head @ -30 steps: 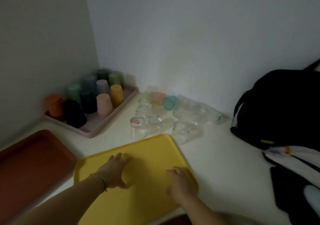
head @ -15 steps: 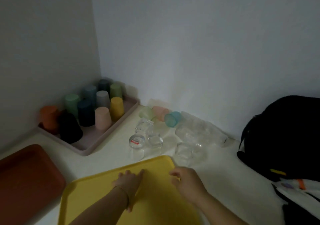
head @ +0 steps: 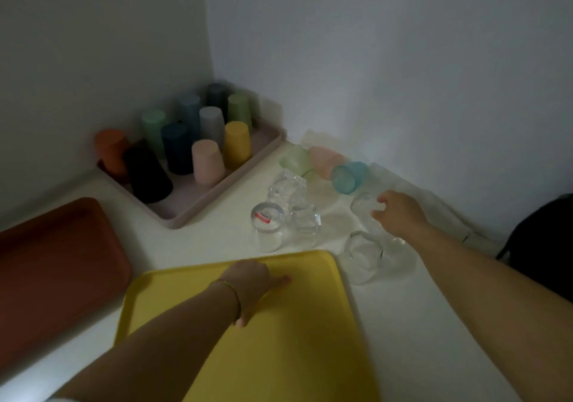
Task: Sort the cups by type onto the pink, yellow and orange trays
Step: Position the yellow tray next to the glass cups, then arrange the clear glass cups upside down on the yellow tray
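Observation:
My left hand (head: 252,283) lies flat and open on the bare yellow tray (head: 297,355) near its far edge. My right hand (head: 400,215) reaches over the table, fingers spread around a clear glass (head: 364,207) lying on its side; whether it grips the glass I cannot tell. Other clear glasses lie nearby: one with a red sticker (head: 267,225), one (head: 305,226) beside it, one (head: 364,256) below my right wrist. Tinted green (head: 294,159), pink (head: 324,161) and blue (head: 348,176) cups lie on their sides near the wall. The pink tray (head: 217,200) holds several opaque coloured cups, upside down.
The orange tray (head: 52,277) lies bare at the left. A black bag (head: 541,246) sits at the right edge. Walls close the corner behind the pink tray and the loose cups.
My right hand left the yellow tray and reached right and forward to the clear glass. My left hand slid toward the tray's far edge. The camera view shifted closer.

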